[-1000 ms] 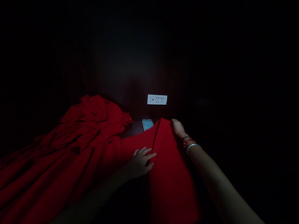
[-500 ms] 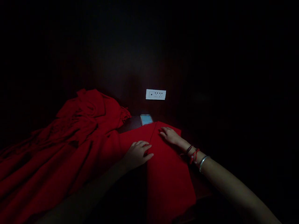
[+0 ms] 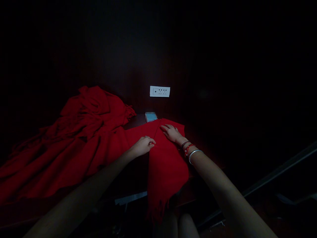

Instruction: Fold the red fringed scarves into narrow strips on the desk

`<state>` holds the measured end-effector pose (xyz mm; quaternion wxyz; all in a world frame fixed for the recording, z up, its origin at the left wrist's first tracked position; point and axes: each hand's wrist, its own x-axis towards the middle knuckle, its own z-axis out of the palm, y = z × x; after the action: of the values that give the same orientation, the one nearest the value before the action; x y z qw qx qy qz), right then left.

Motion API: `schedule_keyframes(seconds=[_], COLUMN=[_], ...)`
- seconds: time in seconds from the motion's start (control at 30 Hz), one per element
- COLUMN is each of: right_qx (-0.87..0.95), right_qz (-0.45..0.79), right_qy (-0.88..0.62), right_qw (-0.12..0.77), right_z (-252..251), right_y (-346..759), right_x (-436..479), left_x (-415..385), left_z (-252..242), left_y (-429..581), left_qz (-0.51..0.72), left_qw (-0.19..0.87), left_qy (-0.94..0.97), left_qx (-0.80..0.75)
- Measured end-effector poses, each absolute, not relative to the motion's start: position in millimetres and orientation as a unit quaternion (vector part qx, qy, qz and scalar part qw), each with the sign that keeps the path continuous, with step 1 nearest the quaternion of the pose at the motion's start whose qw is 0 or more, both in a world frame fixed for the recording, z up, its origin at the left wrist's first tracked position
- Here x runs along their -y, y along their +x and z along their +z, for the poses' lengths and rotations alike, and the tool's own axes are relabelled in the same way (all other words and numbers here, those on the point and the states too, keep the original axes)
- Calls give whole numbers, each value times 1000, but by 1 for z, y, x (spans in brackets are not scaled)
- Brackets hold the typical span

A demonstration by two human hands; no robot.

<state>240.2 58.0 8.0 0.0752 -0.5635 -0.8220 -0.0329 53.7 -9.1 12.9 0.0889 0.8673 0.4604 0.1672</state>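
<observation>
A red fringed scarf (image 3: 168, 162) lies across the dark surface, its near end folded over and hanging past the front edge with the fringe down. My left hand (image 3: 143, 146) is closed at the left edge of that folded part, thumb and fingers pinching the cloth. On top of the fold, my right hand (image 3: 171, 133) rests flat with its fingers stretched out. The cloth runs on to the left into a loose, rumpled heap (image 3: 94, 109); whether it is all one piece I cannot tell.
A small light-blue item (image 3: 151, 117), blurred out, lies behind the cloth near the wall. A white wall socket (image 3: 159, 91) is above it. Below the front edge my knees (image 3: 187, 226) show faintly. The surroundings are very dark.
My view has tipped down, bringing the hanging fringe and my knees into sight. The left hand's spread fingers have closed at the fold's edge. My right hand stays flat on the cloth.
</observation>
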Motion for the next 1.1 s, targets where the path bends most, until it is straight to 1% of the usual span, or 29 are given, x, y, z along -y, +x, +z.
schedule_keyframes(seconds=[0.1, 0.27, 0.47, 0.53, 0.67, 0.73, 0.87, 1.0, 1.1], right_qx=[849, 823, 818, 812, 788, 791, 797, 761, 723], right_qz=[-70, -98, -109, -112, -130, -115, -43, -43, -42], right_qy=[-517, -556, -562, -569, -585, -584, -592, -635, -680], right_qw=[79, 67, 58, 73, 140, 143, 110, 128, 120], right_z=[9, 4, 8, 15, 24, 20, 7, 12, 20], right_y=[235, 225, 225, 229, 236, 234, 229, 242, 258], right_x=[-58, -64, -67, -68, -72, -75, -84, -100, -115], left_x=[6, 4, 6, 6, 4, 2, 3, 4, 2], left_z=[8, 2, 2, 3, 4, 3, 1, 2, -1], left_y=[54, 54, 57, 59, 61, 62, 61, 60, 60], left_qz=[165, 180, 207, 225, 296, 279, 207, 228, 233], left_qw=[98, 127, 129, 136, 137, 139, 121, 88, 81], left_qy=[861, 846, 834, 831, 806, 799, 817, 825, 834], left_qx=[-471, -485, -494, -491, -495, -515, -525, -509, -493])
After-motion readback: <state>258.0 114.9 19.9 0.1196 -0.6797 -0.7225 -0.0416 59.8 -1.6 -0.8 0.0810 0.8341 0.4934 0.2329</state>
